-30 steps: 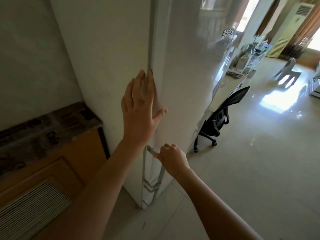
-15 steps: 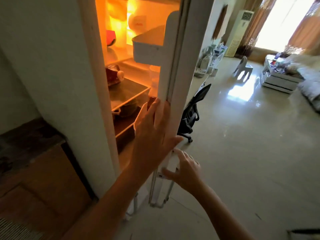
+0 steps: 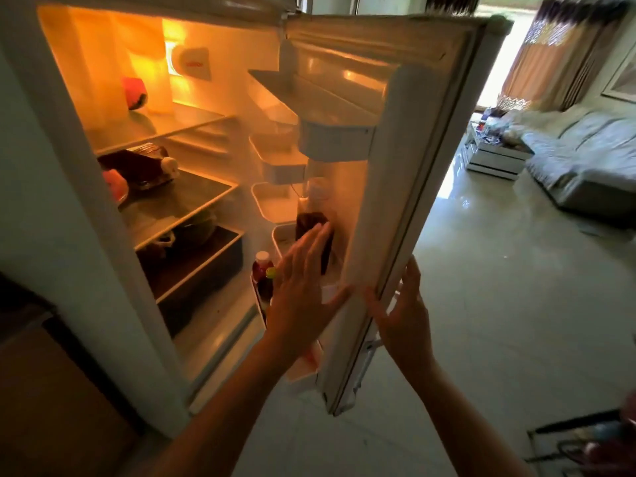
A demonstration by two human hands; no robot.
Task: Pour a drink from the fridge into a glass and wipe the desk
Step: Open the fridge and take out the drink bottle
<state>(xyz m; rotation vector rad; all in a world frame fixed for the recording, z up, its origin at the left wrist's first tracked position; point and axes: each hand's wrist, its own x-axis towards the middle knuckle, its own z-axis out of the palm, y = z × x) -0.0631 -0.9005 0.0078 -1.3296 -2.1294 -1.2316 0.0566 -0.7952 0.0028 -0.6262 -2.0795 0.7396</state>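
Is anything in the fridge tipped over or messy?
Yes, one thing: a dark bottle with a white cap lies on its side on the middle shelf. No spill shows. The door bottles stand upright.

No legible text anywhere, only a blurred red mark inside the fridge [image 3: 69, 173]

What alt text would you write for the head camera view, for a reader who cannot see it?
An open fridge glows orange inside; the person's left hand, fingers spread, reaches toward a dark bottle in the door rack. The right hand rests open on the door's outer edge. Two small capped bottles stand lower in the door.
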